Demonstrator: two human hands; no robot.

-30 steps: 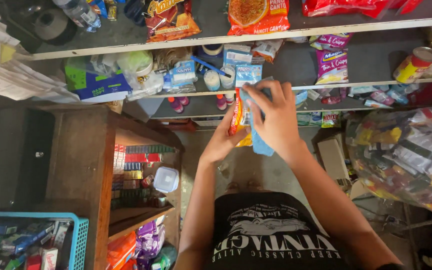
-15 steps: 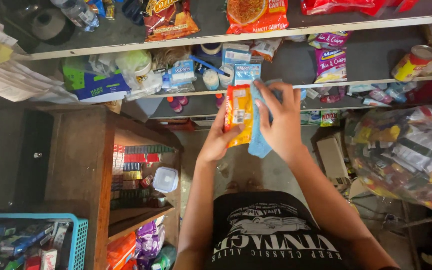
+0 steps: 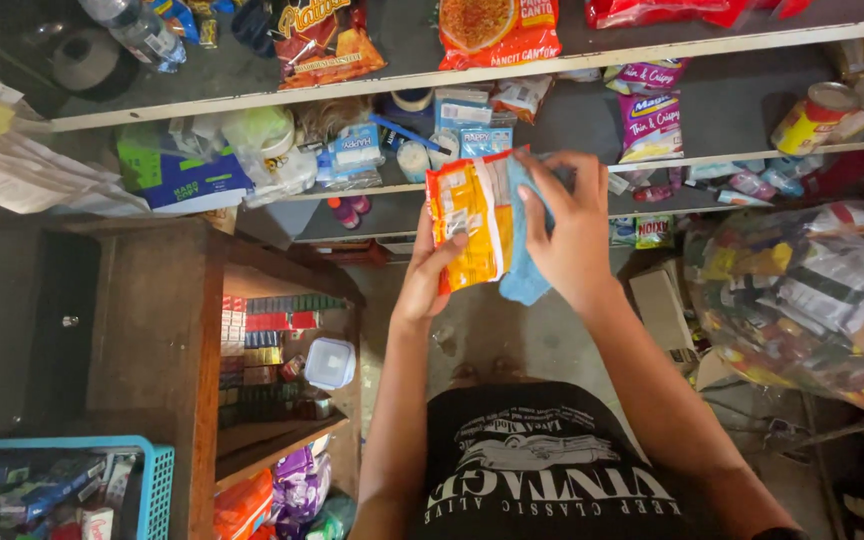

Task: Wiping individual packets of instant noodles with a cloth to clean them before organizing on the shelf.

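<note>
An orange and yellow snack packet (image 3: pixel 472 228) is held up in front of the shelves by my left hand (image 3: pixel 432 275), which grips its lower edge. My right hand (image 3: pixel 574 232) presses a light blue cloth (image 3: pixel 526 262) against the packet's right side. Both hands are raised at chest height, close together, above my black printed shirt (image 3: pixel 542 470).
Grey shelves (image 3: pixel 572 62) carry snack bags, small boxes and a can. A large clear bag of packets (image 3: pixel 802 300) stands at the right. A wooden cabinet (image 3: pixel 152 330) with stacked small boxes and a blue basket (image 3: pixel 157 475) are at the left.
The packet has turned so its flat face shows toward me. My right hand with the cloth has shifted onto its right side. Both hands have moved slightly lower.
</note>
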